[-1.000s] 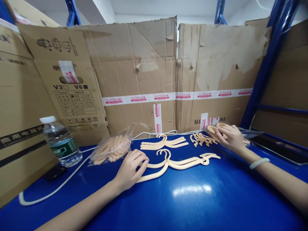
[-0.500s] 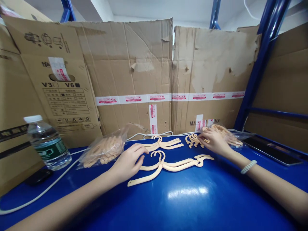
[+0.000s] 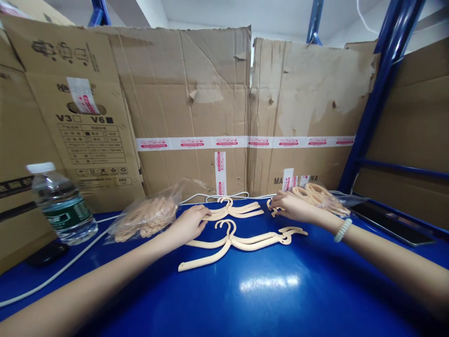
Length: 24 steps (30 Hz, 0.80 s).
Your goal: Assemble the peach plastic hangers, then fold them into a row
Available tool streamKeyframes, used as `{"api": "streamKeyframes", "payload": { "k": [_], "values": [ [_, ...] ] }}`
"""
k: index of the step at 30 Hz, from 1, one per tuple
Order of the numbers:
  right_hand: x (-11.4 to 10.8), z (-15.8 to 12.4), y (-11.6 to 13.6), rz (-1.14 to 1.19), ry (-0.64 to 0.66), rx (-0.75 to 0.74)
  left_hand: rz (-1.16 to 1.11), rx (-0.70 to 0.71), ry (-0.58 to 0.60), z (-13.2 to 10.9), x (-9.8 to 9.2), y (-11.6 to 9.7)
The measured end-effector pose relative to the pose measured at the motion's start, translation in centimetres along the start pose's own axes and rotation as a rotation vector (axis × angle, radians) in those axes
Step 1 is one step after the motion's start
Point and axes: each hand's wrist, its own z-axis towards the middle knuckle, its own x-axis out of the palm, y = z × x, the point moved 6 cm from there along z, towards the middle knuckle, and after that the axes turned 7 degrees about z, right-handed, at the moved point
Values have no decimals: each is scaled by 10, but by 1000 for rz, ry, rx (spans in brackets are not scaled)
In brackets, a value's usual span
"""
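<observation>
Two groups of beige plastic hanger parts lie on the blue table. My left hand (image 3: 192, 224) has its fingers closed at the left end of the rear hanger (image 3: 243, 210), partly hiding that end. In front of it is the near hanger (image 3: 257, 242), with its arms spread and a small hooked piece (image 3: 293, 231) at its right end. My right hand (image 3: 293, 206) reaches over a cluster of small curved hooks (image 3: 271, 210). Its fingers pinch together among them and hide most of the cluster.
A clear bag of beige parts (image 3: 145, 217) lies left, another bag (image 3: 321, 199) behind my right wrist. A water bottle (image 3: 65, 206) and black object (image 3: 47, 254) stand far left, a dark phone-like slab (image 3: 391, 222) right. Cardboard (image 3: 189, 112) walls the back; a white cable (image 3: 79, 260) crosses the table.
My left hand has moved slightly left and its fingers have come onto the rear hanger's end. The right hand has shifted left over the small hooks. The view has turned slightly.
</observation>
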Motion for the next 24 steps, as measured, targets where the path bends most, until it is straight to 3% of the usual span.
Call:
{"api": "streamKeyframes", "payload": {
  "k": [6, 13, 18, 24],
  "values": [
    [4, 4, 0, -40, 107, -52, 35, -1, 36, 6, 8, 5],
    [13, 4, 6, -66, 63, -106, 80, -2, 56, 9, 13, 6],
    [9, 3, 1, 46, -71, -105, 117, -1, 86, 14, 15, 4],
    [-6, 2, -12, 305, -370, 36, 125, 13, 95, 21, 19, 3]
  ]
}}
